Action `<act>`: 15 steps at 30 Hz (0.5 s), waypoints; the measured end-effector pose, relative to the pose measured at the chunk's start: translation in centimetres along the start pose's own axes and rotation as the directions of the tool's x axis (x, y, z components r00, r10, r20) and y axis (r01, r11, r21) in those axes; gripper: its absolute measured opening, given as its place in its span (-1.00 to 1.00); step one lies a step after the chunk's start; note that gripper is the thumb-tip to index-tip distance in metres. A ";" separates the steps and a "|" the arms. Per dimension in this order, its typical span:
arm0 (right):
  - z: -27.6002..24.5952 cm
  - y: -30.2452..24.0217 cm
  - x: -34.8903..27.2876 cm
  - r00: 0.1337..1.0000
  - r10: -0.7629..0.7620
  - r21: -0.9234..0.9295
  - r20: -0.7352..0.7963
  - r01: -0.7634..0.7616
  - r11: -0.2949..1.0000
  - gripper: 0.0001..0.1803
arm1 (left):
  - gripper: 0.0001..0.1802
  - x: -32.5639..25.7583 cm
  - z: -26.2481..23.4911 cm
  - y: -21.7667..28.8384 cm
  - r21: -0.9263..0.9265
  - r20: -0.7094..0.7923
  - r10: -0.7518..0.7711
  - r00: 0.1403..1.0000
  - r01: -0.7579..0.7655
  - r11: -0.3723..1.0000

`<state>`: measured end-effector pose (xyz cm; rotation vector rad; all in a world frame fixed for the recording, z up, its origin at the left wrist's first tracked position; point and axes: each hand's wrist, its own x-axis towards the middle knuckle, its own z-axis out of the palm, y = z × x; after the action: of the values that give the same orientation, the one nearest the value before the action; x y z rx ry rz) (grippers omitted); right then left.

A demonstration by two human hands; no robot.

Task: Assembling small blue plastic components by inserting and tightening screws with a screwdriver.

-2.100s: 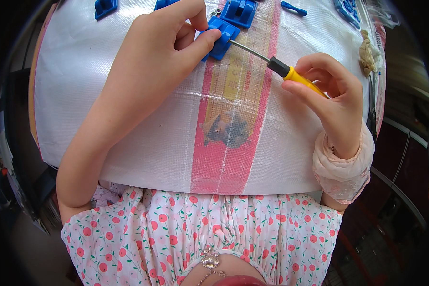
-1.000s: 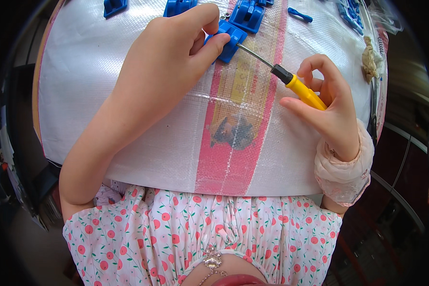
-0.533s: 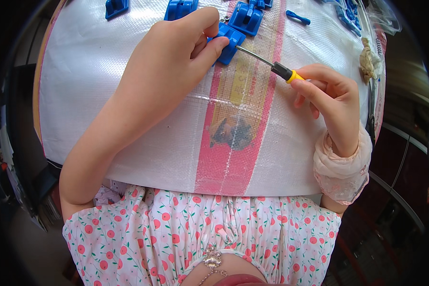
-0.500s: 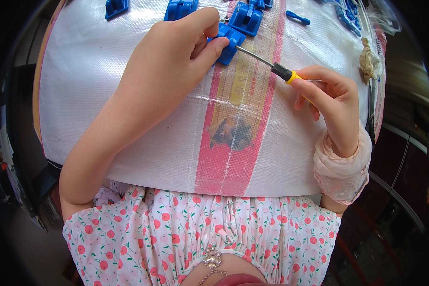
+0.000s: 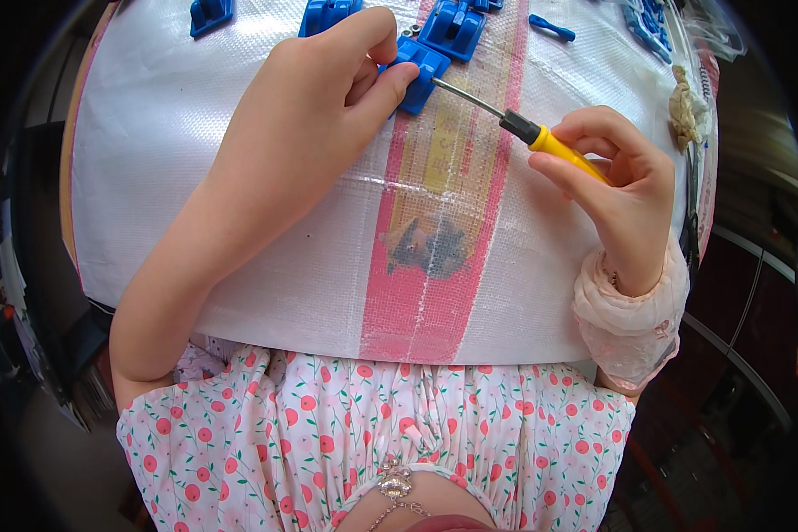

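With thumb and bent fingers, my left hand [image 5: 328, 97] grips a blue plastic part [image 5: 424, 73] against the sheet-covered table; the hand hides its left side. My right hand [image 5: 616, 168] has its fingers closed round the yellow handle of a screwdriver [image 5: 566, 156]. The metal shaft slants up to the left, and its tip meets the right side of the blue part, near my left thumb. What the tip sits in is too small to make out. Just beyond that part stands a similar blue piece [image 5: 453, 30].
More blue parts lie at the far edge, one [image 5: 211, 16] at the left and another [image 5: 328, 14] behind my left hand. Small metal nuts [image 5: 411, 31] sit between the parts. A blue bar [image 5: 551, 28], a blue cluster [image 5: 649, 34] and crumpled brownish material [image 5: 683, 106] are toward the right.
My right hand's fingers have loosened and shifted on the screwdriver, showing more of the yellow handle. My left hand keeps its grip on the blue part.
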<state>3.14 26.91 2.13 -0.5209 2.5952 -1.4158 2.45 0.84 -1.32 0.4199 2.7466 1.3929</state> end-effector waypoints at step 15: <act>-0.1 -0.6 0.4 0.898 0.408 0.418 0.165 -0.438 0.796 -0.78 | -0.77 0.0 -0.2 0.2 0.085 0.011 0.017 1.000 -0.018 0.996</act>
<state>2.87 26.52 2.74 0.0795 2.0404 -1.7010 2.44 0.79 -1.10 0.4545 2.8084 1.2764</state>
